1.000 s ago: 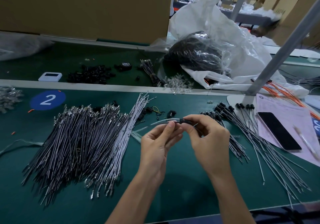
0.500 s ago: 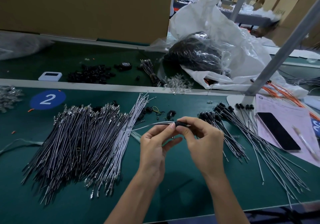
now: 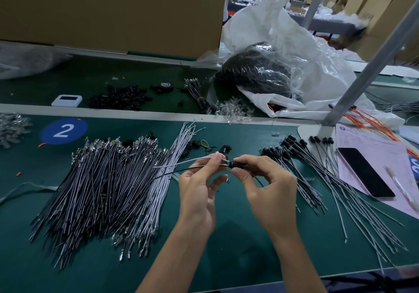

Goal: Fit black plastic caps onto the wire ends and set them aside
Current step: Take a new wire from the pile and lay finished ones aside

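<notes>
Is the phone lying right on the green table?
No, the phone lies on a pale paper sheet at the right side.

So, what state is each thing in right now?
Left hand, pinching two wires.
Right hand, pinching black cap at the wire ends.
Bare wires, piled loose on the left.
Capped wires, set aside on the right.
Phone, face up, screen dark.
</notes>
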The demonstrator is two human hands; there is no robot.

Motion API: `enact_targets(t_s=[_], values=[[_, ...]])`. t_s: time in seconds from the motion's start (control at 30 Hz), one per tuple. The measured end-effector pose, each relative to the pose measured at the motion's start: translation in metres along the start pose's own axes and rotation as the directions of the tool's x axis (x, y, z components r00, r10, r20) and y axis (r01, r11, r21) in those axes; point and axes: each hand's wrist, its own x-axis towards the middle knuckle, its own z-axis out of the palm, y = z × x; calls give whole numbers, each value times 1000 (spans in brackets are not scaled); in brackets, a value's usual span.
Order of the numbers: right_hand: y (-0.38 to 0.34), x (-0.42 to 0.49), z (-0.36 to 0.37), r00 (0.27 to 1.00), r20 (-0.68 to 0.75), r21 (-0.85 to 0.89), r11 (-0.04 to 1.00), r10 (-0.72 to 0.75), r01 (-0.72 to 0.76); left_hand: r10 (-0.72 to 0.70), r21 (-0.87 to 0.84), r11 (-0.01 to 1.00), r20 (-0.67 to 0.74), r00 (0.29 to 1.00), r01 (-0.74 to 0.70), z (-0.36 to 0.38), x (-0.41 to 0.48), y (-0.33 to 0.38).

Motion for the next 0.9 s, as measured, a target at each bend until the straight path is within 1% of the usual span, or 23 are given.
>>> enact_targets(t_s=[0.13, 0.33, 0.4, 0.47, 0.6, 0.7, 0.73, 0.8, 0.87, 0.9], values=[[-2, 0, -3, 1000, -9, 23, 1000, 14, -14, -1, -26, 1000, -21, 1000, 1, 3, -3, 1], [-3, -1, -4, 999, -33, 3, 999, 33, -33, -10, -60, 998, -80, 997, 5, 4, -4, 4], [0, 1, -12, 992, -89, 30, 996, 85, -83, -8, -102, 995, -137, 990, -6, -2, -1, 10], [4, 5, -23, 984, -107, 76, 988, 145, -137, 22, -79, 996, -175, 984, -36, -10, 4, 19], [8, 9, -36, 983, -42, 85, 981, 178, -174, 96, -49, 993, -202, 975, -108, -24, 12, 34], [9, 6, -37, 984, 8, 99, 980, 176, -175, 100, -32, 994, -203, 974, -108, -30, 18, 40], [10, 6, -37, 984, 6, 131, 976, 176, -176, 82, -26, 996, -198, 977, -89, -32, 19, 40], [7, 7, -37, 979, -12, 275, 942, 203, -192, 19, -18, 1000, -186, 982, -23, -33, 19, 36], [1, 11, -38, 972, -44, 415, 889, 232, -194, -54, -4, 999, -151, 987, 54, -34, 18, 31], [-4, 14, -38, 972, -37, 499, 847, 233, -184, -87, 16, 996, -121, 989, 90, -34, 17, 30]])
